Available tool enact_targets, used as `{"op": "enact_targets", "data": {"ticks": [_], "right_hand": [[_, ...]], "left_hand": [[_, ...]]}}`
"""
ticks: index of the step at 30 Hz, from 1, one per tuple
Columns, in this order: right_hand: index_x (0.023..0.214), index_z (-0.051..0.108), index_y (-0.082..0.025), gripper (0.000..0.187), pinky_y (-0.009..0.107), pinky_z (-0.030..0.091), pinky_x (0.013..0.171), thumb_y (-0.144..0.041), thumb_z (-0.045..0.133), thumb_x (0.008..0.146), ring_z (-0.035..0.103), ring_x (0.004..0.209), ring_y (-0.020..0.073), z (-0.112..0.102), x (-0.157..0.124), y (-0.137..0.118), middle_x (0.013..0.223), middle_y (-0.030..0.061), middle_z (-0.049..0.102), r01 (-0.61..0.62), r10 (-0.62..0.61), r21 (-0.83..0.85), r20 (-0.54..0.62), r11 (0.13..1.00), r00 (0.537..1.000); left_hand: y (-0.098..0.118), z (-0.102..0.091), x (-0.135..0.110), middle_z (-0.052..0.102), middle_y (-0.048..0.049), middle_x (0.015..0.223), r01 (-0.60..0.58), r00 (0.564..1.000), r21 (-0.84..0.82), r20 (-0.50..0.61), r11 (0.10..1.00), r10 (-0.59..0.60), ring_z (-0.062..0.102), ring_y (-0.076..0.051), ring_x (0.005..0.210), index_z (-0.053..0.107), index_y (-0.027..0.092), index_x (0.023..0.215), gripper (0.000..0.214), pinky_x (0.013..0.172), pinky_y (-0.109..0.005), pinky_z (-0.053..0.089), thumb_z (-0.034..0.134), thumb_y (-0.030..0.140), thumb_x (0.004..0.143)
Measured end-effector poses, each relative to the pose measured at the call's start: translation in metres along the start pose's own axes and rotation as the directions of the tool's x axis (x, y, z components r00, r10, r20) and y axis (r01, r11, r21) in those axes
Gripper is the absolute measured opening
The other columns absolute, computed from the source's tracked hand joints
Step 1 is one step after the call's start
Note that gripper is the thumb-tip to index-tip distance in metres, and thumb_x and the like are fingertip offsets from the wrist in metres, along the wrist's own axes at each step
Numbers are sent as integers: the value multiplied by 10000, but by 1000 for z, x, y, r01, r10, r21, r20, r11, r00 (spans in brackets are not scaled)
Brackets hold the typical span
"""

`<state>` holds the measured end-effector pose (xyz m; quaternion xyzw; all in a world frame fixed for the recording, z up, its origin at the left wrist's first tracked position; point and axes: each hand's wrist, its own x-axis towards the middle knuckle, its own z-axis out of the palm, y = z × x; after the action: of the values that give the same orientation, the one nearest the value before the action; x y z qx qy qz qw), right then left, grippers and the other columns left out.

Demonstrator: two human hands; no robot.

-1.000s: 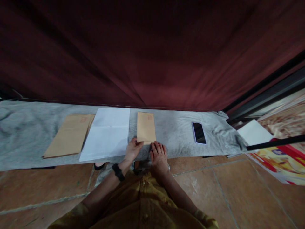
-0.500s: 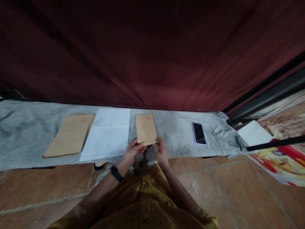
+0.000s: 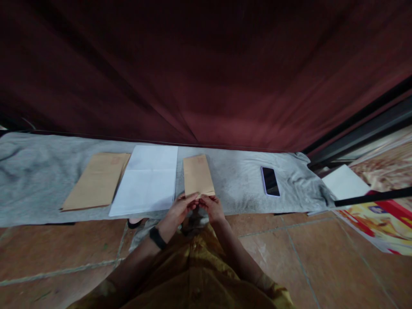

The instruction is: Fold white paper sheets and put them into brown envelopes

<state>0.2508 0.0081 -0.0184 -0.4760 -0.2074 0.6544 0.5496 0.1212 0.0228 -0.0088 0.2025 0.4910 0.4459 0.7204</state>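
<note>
- A dark red curtain fills the far side, falling in soft folds behind the worktop.
- The floor is brown tile with pale joints, seen on the near side.
- The worktop is long and narrow, covered by a grey cloth that wrinkles most at its two ends.
- A mustard-coloured shirt covers the person's body, close to the worktop's near edge.
- White paper lies flat left of the middle, with a crease running across it.
- A pile of brown envelopes lies just left of the white paper, slightly fanned along its right side.
- A printed box in red and yellow is past the worktop's right end, partly behind a black bar.
- A brown envelope is in the middle, to the right of the white paper, its near edge at the fingers and a small red mark near its far end.
- The left hand and right hand meet at that near edge, both pinching it between thumb and fingers.
- A phone lies well apart to the right, dark screen up, in a pale purple case.
- A black wristband circles the left wrist.
</note>
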Motion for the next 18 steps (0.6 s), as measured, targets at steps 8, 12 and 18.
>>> {"op": "enact_targets", "data": {"ticks": [8,12,18], "right_hand": [[650,694,-165,373,237,514,526,-496,855,593,614,512,130,5,-1,-3,564,2,678,-47,47,-6,-12,999,999],[646,650,-176,390,222,500,476,-488,872,571,624,498,136,-3,2,-1,543,-5,660,-76,79,25,-124,997,989],[721,626,-190,382,263,539,488,-504,832,646,663,539,173,-16,5,4,574,-3,658,-25,23,-8,-150,1000,988]], "left_hand": [[-4,6,-1,740,-31,711,-86,996,112,-26,990,89,607,-109,540,734,144,840,374,493,-217,419,894,306,544],[-1,5,-3,731,-33,682,-86,994,167,-58,982,97,594,-116,526,734,140,819,378,505,-231,419,894,315,526],[3,-1,-5,702,-16,622,-54,995,187,-67,981,68,576,-109,512,721,141,745,341,510,-233,413,894,323,515]]}}
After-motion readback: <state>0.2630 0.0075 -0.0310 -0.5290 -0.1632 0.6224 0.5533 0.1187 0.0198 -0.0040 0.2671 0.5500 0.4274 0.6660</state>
